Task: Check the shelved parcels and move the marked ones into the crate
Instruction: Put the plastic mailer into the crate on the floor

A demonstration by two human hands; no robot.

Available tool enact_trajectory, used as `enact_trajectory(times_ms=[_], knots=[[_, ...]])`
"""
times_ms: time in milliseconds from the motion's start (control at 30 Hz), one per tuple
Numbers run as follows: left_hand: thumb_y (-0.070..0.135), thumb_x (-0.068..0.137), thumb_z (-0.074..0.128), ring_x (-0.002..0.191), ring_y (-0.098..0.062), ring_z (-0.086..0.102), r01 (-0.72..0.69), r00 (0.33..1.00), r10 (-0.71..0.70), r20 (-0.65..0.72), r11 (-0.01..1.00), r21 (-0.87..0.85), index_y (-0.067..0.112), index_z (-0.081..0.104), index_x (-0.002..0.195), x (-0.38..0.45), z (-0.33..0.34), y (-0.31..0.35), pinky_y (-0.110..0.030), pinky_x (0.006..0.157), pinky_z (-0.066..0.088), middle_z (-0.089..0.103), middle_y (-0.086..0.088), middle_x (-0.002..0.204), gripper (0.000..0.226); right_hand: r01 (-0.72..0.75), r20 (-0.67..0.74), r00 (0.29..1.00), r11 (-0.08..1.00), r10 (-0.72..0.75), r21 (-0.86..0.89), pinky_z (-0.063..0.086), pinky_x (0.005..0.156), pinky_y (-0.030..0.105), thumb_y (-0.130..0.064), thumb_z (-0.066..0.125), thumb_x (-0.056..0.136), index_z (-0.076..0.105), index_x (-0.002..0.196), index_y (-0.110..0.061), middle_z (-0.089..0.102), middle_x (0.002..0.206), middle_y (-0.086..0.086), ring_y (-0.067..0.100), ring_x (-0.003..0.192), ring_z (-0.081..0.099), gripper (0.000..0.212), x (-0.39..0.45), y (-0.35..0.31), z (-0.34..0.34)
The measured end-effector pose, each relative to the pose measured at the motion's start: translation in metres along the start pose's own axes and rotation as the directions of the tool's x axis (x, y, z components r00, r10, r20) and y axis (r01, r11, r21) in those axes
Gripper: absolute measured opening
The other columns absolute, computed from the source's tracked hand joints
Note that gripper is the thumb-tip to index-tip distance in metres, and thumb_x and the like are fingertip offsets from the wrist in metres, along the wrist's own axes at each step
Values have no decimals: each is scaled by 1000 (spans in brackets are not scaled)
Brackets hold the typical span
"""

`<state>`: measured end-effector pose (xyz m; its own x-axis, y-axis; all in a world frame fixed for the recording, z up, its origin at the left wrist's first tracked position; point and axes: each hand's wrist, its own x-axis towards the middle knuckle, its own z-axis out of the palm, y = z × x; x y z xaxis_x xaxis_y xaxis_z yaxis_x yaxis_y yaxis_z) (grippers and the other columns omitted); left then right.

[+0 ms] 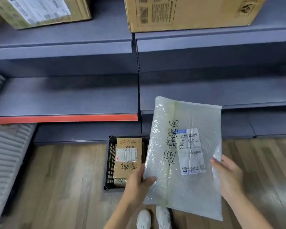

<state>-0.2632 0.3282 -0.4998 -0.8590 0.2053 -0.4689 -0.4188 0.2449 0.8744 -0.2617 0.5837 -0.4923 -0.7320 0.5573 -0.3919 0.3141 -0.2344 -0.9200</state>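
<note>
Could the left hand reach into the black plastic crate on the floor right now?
Probably not yet: the left hand hovers right above the black plastic crate, but it pinches the clear bubble-wrap mailer and must release first.

Bare forearms; seemingly white sneakers (153, 218).

You hold a flat bubble-wrap mailer (185, 151) above the wood floor, its face up, black handwriting beside a white shipping label (191, 151). Below and left of it, a black perforated crate (110, 162) sits on the floor holding a handwritten-marked cardboard box (128, 156). Two large cartons (193, 12) remain on the top shelf.
</note>
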Motion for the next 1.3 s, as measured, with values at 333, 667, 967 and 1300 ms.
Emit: enact_trajectory(times_ms=[333, 667, 967, 1300], knots=[[6, 84, 65, 89, -9, 64, 164, 976, -169, -136, 985, -46, 18, 48, 126, 30, 16, -46, -30, 81, 54, 67, 5, 100, 47, -35, 48, 998, 993, 41, -117, 46, 51, 8, 9, 54, 84, 63, 91, -9, 69, 61, -19, -7, 55, 61, 21, 40, 46, 14], [-2, 82, 63, 67, -25, 58, 237, 964, -247, -102, 967, -95, 19, 52, 109, 64, -40, -100, -43, 64, 49, 65, -15, 86, 35, -96, 9, 995, 973, 100, -209, 51, 59, 11, 7, 55, 84, 65, 83, -19, 70, 65, -19, -5, 60, 63, 27, 45, 109, 74], [0, 74, 70, 76, -35, 63, 303, 940, -292, -178, 952, 37, 26, 55, 89, 71, -121, -167, -51, 68, 54, 66, -14, 84, 33, -85, 15, 995, 933, 96, -349, 50, 75, 26, -2, 57, 86, 69, 90, -16, 73, 86, -1, 9, 76, 63, 18, 18, 193, 148], [6, 74, 71, 69, 3, 61, 348, 888, -302, -346, 934, 77, 38, 50, 81, 85, -130, -225, -16, 55, 42, 64, 12, 81, 39, -111, 93, 979, 856, 182, -505, 40, 104, 47, -1, 51, 87, 51, 127, -8, 58, 128, 12, 28, 121, 52, 40, 23, 254, 180]])
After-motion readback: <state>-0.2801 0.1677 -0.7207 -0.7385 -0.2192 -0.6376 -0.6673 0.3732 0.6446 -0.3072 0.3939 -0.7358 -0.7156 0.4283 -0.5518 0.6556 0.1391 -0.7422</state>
